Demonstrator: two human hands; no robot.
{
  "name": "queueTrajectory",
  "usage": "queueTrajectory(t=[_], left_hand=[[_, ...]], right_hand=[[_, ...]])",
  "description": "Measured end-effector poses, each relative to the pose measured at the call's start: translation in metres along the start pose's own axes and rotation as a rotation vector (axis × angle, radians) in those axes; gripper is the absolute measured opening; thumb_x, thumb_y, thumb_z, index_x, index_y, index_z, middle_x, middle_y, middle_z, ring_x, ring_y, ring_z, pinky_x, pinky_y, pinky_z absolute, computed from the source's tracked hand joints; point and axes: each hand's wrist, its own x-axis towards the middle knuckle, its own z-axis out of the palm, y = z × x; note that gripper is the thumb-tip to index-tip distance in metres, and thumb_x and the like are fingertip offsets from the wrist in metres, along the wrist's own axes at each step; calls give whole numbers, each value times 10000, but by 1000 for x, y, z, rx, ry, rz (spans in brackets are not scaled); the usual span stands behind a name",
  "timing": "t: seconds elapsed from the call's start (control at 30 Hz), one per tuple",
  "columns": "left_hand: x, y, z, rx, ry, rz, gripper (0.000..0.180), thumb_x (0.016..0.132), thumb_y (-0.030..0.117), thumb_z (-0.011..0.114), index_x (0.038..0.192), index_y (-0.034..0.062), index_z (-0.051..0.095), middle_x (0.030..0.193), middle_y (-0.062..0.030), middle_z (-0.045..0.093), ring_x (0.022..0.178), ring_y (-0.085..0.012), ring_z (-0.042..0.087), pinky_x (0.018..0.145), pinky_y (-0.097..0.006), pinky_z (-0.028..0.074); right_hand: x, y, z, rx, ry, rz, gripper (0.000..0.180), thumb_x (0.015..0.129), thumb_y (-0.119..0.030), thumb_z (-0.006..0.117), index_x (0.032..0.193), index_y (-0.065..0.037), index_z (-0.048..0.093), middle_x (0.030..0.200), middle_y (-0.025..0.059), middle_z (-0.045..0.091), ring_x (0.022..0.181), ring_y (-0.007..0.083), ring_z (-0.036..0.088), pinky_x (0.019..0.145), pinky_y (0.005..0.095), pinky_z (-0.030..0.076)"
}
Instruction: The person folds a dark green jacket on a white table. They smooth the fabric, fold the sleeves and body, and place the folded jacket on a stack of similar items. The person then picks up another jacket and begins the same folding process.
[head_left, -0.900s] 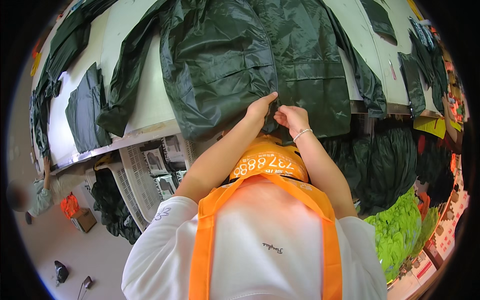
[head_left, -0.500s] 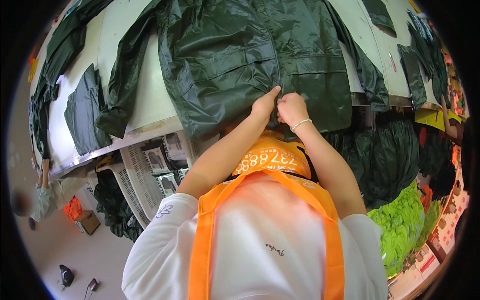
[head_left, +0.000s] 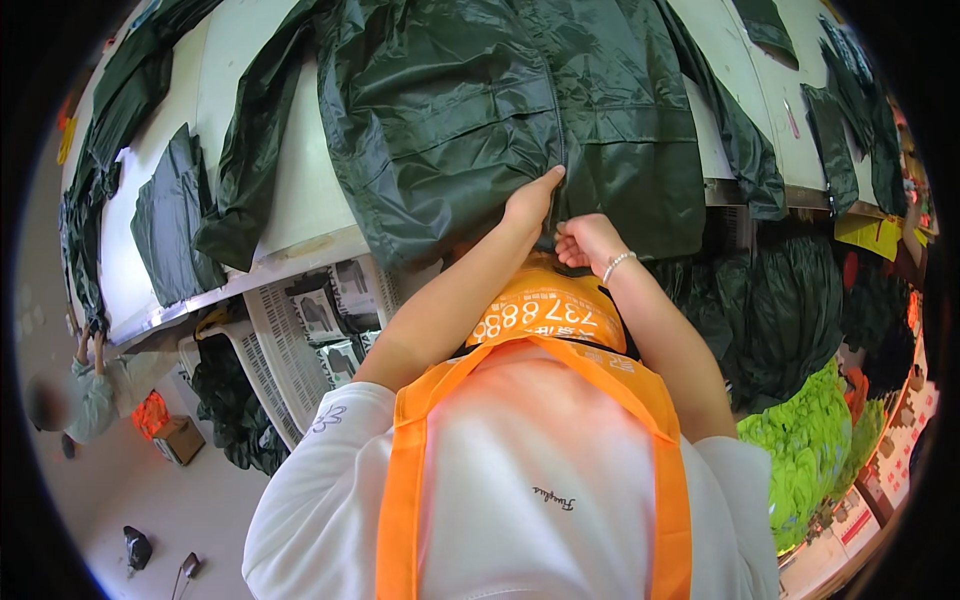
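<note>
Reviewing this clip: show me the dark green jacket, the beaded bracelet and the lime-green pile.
Dark green jacket point(head_left: 500, 100), head view: front panel on picture-left.
Beaded bracelet point(head_left: 618, 262), head view: beads across the wrist.
Lime-green pile point(head_left: 800, 445), head view: its middle.

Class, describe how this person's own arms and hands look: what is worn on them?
The left hand and right hand are ungloved. A pale beaded bracelet circles the right wrist; none shows on the left. White sleeves end near the elbows, leaving the forearms bare. The left sleeve bears a purplish flower outline.
</note>
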Motion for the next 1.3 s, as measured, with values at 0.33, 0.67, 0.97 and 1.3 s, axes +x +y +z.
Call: queueTrajectory(t=[0.33,0.67,0.97,1.3], left_hand=[[22,-15,-7,-57,-34,13,392,853,336,656,1044,-6,633,1029,-73,631,904,-155,550,820,-270,412],[6,-13,-44,-243,-247,-151,168,841,180,664,913,29,641,854,-71,658,751,-188,620,722,-315,518],[-3,-18,-43,-313,-184,-95,156,827,146,688,893,20,623,821,-76,657,712,-194,638,657,-322,540],[-9,-13,-47,98,-127,-200,262,873,254,633,935,0,633,832,-116,659,661,-227,632,579,-362,541]], right_hand=[[3,29,-9,501,36,-117,126,841,-45,613,878,72,582,910,204,655,825,293,676,755,345,566],[-2,26,-4,648,-3,-266,137,849,-96,641,776,-30,545,921,153,663,867,241,671,767,294,545],[-7,17,14,640,-12,-305,137,854,-133,655,813,-46,557,917,105,656,890,201,638,828,316,516],[-4,12,13,526,22,-317,135,843,-140,672,802,-48,581,845,69,651,761,162,630,726,278,514]])
